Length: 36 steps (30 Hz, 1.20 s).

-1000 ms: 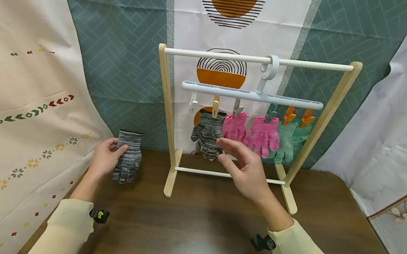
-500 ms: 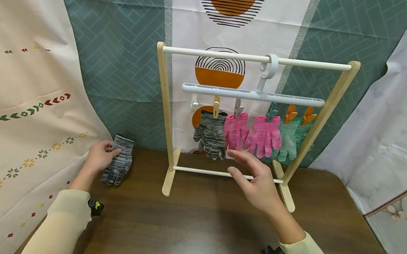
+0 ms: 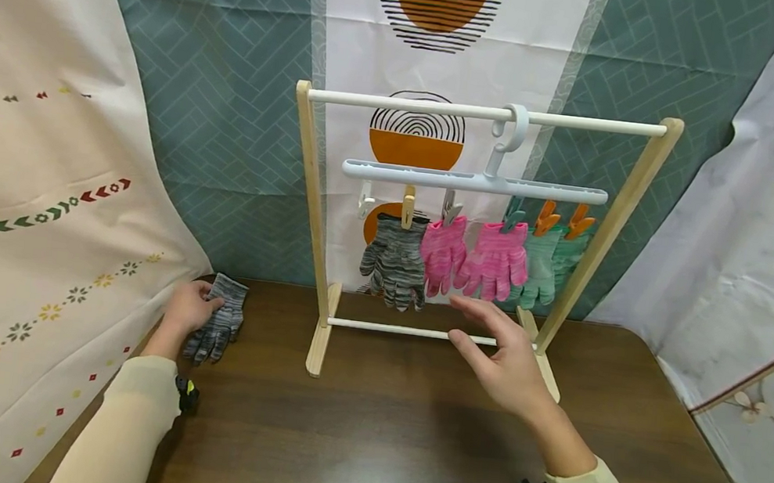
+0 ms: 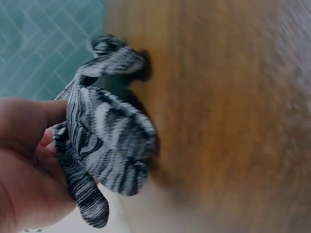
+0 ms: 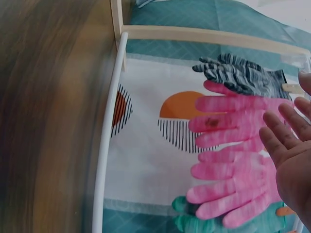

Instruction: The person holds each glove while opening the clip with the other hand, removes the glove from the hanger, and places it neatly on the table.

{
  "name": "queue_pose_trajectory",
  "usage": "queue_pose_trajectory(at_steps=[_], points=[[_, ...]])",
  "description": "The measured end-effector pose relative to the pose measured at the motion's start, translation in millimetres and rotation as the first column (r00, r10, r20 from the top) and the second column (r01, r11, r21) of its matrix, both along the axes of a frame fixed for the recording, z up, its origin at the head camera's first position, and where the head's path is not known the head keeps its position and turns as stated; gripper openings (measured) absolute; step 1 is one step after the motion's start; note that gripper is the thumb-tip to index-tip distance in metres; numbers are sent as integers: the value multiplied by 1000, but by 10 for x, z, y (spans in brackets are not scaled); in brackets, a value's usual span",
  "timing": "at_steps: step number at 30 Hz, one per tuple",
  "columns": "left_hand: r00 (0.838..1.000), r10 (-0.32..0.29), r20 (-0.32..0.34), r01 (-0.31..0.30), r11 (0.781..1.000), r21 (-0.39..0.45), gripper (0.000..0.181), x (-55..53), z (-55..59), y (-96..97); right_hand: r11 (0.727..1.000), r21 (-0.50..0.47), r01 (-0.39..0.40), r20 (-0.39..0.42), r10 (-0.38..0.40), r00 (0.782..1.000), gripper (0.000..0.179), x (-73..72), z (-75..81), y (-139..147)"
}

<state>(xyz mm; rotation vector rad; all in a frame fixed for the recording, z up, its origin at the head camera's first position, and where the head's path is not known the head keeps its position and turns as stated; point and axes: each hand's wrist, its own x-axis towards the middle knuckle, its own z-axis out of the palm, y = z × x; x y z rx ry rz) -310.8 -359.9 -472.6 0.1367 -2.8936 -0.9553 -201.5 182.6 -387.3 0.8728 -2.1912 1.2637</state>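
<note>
At the table's left side my left hand [image 3: 187,305] pinches a grey-and-black striped knit glove [image 3: 223,323] between thumb and fingers. In the left wrist view the glove [image 4: 109,131] sags from the grip, down close to the tabletop; whether it touches is unclear. My right hand [image 3: 505,356] holds nothing, its fingers spread and slightly bent, before the hanging gloves. From the pale blue hanger [image 3: 422,176] hang a striped grey glove [image 3: 395,258] on a cream clothespin [image 3: 408,207], two pink gloves [image 3: 496,261] and two green gloves [image 3: 537,269]. A white clothespin [image 3: 366,200] hangs there without a glove.
The hanger hooks over the top white bar of a wooden rack [image 3: 313,202]. The rack stands at the back of the brown table [image 3: 352,435]. A patterned cream cloth [image 3: 40,236] borders the left side, with a green-and-white cloth [image 3: 218,98] behind.
My left hand has moved slightly left and down, lowering the striped glove, which now leans. My right hand has drawn back right and down, away from the hanging striped glove.
</note>
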Motion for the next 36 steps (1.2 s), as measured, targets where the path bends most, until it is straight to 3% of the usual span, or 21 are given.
queue_pose_trajectory(at_steps=[11, 23, 30, 36], points=[[999, 40, 32, -40, 999, -24, 51, -18, -134, -61, 987, 119, 105, -31, -102, 994, 57, 0, -20, 136], [993, 93, 67, -87, 992, -90, 55, -1, -114, -9, 983, 134, 126, -47, -120, 992, 58, -14, -12, 154], [997, 77, -1, -76, 983, -165, 55, 30, -69, 56, 986, 113, 122, -55, -116, 992, 59, -28, 49, 132], [993, 61, -100, -77, 983, -167, 59, 76, 86, 235, 987, 109, 119, -84, -110, 990, 60, -62, 96, 126]])
